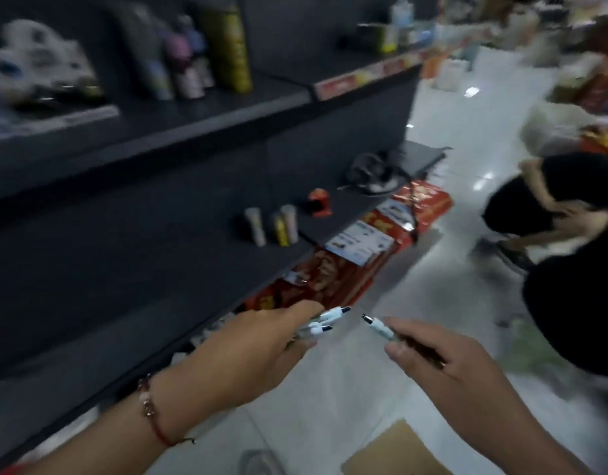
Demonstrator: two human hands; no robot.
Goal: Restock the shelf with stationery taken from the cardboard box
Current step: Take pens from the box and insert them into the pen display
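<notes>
My left hand [258, 347] grips a small bunch of white pens [325, 320] with black tips, held just off the front edge of the dark lower shelf [141, 255]. My right hand [443, 365] pinches a single white pen [379, 326], its black tip pointing left toward the bunch. The two hands are a short gap apart above the white floor. A corner of the cardboard box [395, 450] shows at the bottom edge, below my right forearm. The whole frame is blurred by motion.
On the lower shelf stand small tubes [271, 224], a red item [319, 202] and a coiled black cable [371, 173]. Spray cans and bottles [200, 53] fill the upper shelf. Red cartons [371, 248] lie on the floor by the shelf. A person in black [570, 234] crouches at right.
</notes>
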